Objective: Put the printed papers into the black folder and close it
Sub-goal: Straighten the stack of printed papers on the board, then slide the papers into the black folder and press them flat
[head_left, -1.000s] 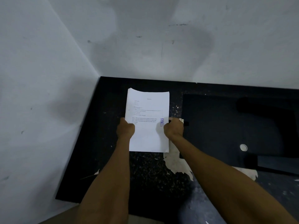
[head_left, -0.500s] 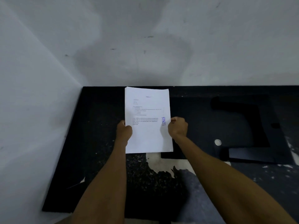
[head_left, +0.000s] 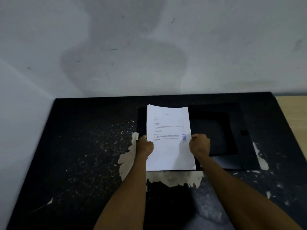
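Note:
A stack of white printed papers (head_left: 169,146) with a blue stamp near its right edge is held over the left half of the open black folder (head_left: 221,130). My left hand (head_left: 145,146) grips the stack's left edge and my right hand (head_left: 200,144) grips its right edge. The folder lies flat on the black table, its right half with an inner pocket and flap spread to the right. The papers' bottom edge lines up with the folder's near edge. I cannot tell whether the stack touches the folder.
The black tabletop (head_left: 83,155) is worn, with pale peeled patches (head_left: 127,156) beside and below the folder. White walls (head_left: 149,47) close the back and left. A light wooden surface (head_left: 292,110) shows at the far right.
Both hands have carried the papers rightward, from the bare table to over the folder's left half. The view has shifted, so the folder now sits nearer the centre.

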Available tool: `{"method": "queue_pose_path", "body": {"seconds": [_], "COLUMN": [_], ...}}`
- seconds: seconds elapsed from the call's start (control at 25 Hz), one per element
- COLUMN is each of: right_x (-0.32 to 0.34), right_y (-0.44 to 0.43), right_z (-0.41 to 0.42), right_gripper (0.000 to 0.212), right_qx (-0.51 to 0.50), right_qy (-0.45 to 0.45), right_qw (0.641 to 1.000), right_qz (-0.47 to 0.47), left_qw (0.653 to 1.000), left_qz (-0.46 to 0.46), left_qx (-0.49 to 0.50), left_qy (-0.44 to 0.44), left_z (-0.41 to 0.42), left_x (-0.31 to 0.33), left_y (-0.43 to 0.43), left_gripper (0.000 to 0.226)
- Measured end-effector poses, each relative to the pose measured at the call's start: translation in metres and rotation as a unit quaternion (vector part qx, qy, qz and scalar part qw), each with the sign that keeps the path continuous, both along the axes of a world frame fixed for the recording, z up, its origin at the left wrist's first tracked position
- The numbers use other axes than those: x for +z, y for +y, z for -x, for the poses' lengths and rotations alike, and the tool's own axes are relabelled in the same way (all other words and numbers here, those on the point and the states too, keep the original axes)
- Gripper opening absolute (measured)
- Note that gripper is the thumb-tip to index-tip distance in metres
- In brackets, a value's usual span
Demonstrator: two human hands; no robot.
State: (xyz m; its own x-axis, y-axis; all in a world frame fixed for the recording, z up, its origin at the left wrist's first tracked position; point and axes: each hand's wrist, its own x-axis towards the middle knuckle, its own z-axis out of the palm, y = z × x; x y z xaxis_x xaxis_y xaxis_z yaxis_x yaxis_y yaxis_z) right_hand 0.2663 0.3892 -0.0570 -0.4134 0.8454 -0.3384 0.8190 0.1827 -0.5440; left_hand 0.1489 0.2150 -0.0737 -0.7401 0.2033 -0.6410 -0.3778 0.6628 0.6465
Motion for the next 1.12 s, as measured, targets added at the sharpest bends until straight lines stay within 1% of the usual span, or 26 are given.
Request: {"method": "queue_pose_path", "body": {"seconds": [0.2,0.28,0.4,0.56,0.68,0.8,0.88,1.0,1.04,1.12], "right_x": [-0.005,0.001,0.009,0.01,0.008,0.003,-0.002,-0.008,-0.009,-0.009], "right_y": [0.032,0.049,0.083,0.129,0.147,0.153,0.152,0.153,0.153,0.155], "right_z": [-0.011,-0.016,-0.031,-0.054,-0.065,-0.073,-0.076,-0.078,-0.079,-0.082], "right_gripper": [0.03,0.031,0.03,0.038,0.05,0.064,0.065,0.064,0.064,0.062], "right_qx": [0.037,0.044,0.047,0.025,0.004,-0.018,-0.012,-0.006,-0.005,-0.002], "right_qy": [0.014,0.031,0.064,-0.005,-0.067,-0.101,-0.099,-0.093,-0.091,-0.088], "right_qw": [0.999,0.997,0.987,0.981,0.982,0.989,0.992,0.992,0.992,0.993], "right_qz": [-0.012,-0.05,-0.137,-0.19,-0.175,-0.105,-0.081,-0.086,-0.086,-0.084], "left_qw": [0.999,0.999,0.999,0.997,0.997,0.998,0.998,0.998,0.997,0.997], "left_qz": [0.031,0.038,0.044,0.063,0.059,0.051,0.036,0.016,0.014,-0.002], "left_qx": [-0.001,0.006,0.002,-0.007,-0.006,-0.011,-0.022,-0.051,-0.057,-0.041], "left_qy": [0.022,0.025,0.027,0.039,0.043,0.043,0.041,0.037,0.046,0.07], "left_z": [-0.011,-0.015,-0.019,-0.025,-0.027,-0.037,-0.048,-0.068,-0.074,-0.087], "left_x": [-0.003,0.001,0.003,0.004,0.003,0.001,-0.002,-0.001,0.0,0.0], "left_y": [0.025,0.032,0.037,0.034,0.038,0.058,0.079,0.118,0.132,0.157], "left_gripper": [0.039,0.039,0.039,0.039,0.04,0.041,0.04,0.033,0.034,0.049]}}
